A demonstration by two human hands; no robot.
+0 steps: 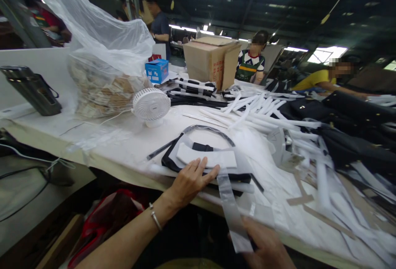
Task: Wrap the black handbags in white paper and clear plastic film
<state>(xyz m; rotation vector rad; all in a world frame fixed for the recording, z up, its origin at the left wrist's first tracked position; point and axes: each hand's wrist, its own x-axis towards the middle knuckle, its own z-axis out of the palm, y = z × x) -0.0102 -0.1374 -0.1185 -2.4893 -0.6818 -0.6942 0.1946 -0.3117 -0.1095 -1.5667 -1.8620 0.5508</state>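
Note:
My left hand (190, 180) lies flat with fingers stretched out, pressing on a black bag piece (173, 162) wrapped in white paper (213, 157) near the table's front edge. My right hand (266, 246) sits low at the bottom of the view, its fingers closed on the lower end of a grey translucent strip (230, 209) that runs up to the bag piece. A thin dark handle loop (210, 129) arches just behind the wrapped piece.
A small white desk fan (151, 105) stands behind, beside a large clear bag of tan pieces (102, 87). White straps (256, 112), black bags (352, 133), a cardboard box (210, 60) and a blue box (156, 70) fill the table. Several people work at the far side.

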